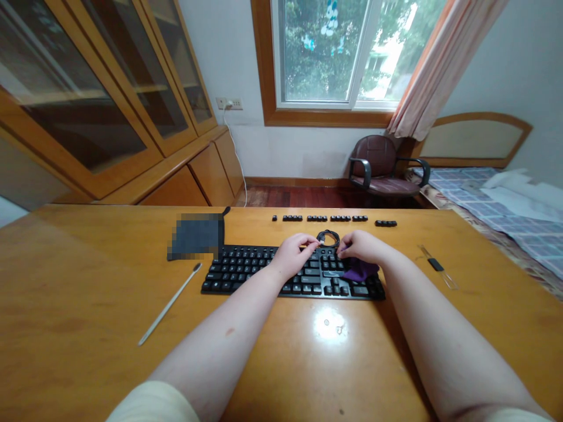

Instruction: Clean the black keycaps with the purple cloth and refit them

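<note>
A black keyboard lies on the wooden table, its top row of keys partly off. Over its upper middle edge is my left hand, fingertips drawn together beside the USB plug of a coiled black cable. What those fingertips pinch, if anything, is too small to tell. My right hand is closed on a purple cloth, which drapes over the number pad at the keyboard's right side. The cloth hides some keys there.
Loose black keycaps stand in small groups along the table's far edge. A dark pixelated pouch and a thin white brush lie left; a wire keycap puller lies right. Beyond the table are a chair and a bed.
</note>
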Tool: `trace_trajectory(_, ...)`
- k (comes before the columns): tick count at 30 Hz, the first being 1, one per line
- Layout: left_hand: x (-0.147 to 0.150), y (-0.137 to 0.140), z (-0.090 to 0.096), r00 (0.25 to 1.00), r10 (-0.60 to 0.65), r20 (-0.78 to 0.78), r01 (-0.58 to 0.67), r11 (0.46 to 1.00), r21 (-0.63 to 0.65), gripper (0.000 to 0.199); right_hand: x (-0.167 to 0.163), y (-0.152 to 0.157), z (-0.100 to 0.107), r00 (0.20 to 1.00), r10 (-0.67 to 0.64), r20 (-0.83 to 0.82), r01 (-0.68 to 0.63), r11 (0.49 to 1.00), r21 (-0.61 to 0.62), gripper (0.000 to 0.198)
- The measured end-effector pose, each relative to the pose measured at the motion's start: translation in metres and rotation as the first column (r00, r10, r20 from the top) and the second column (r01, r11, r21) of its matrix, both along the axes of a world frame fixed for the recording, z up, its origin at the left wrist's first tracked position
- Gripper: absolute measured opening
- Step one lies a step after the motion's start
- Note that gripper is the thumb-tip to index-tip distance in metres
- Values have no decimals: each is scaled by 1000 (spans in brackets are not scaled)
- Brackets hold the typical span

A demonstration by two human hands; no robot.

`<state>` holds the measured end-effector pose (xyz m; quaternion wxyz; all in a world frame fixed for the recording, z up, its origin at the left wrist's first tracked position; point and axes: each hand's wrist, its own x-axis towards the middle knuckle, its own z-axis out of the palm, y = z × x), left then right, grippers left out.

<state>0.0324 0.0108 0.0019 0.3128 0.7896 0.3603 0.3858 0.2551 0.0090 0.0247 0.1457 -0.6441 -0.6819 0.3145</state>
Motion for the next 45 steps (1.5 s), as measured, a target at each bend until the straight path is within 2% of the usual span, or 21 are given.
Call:
trace_trajectory(2,0,0,-1,1000,2,-3,-2,1000,6,20,12,5,-2,981,-194,-21,195,973,124,17)
trace_trajectory(3,0,0,-1,1000,4,-3,-4,1000,9,20,19,7,-4,938,-344,-27,342,917,204,23)
trace_trajectory(5,0,1,-2,1000,8,1,-8,1000,12,19,36,12,-12,815,-579,15,540,769,342,29)
trace_trajectory(6,0,1,-2,1000,8,4,-8,1000,13,19,45,14,-18,759,-649,55,583,713,390,31)
trace_trajectory(8,0,1,-2,1000,7,8,-7,1000,15,19,61,17,-30,703,-700,125,603,681,416,36)
trace_trajectory(13,0,0,-1,1000,8,6,-8,1000,18,20,86,23,-51,683,-707,182,638,699,324,52)
trace_trajectory(19,0,0,-1,1000,7,9,-7,1000,7,19,90,28,-53,705,-650,285,591,760,270,60)
trace_trajectory(22,0,0,-1,1000,2,5,-2,1000,1,18,89,29,-53,709,-630,316,574,776,260,58)
trace_trajectory(28,-1,1,-1,1000,0,7,0,1000,5,18,88,28,-55,701,-676,225,609,733,303,39)
trace_trajectory(33,0,0,-1,1000,4,-12,-4,1000,4,19,86,26,-54,686,-708,167,599,680,422,38)
trace_trajectory(38,0,0,0,1000,1,-6,-1,1000,-7,19,85,28,-53,692,-670,267,563,734,380,44)
trace_trajectory(45,0,0,2,1000,1,-12,-1,1000,-15,19,81,26,-52,707,-653,270,552,749,367,35)
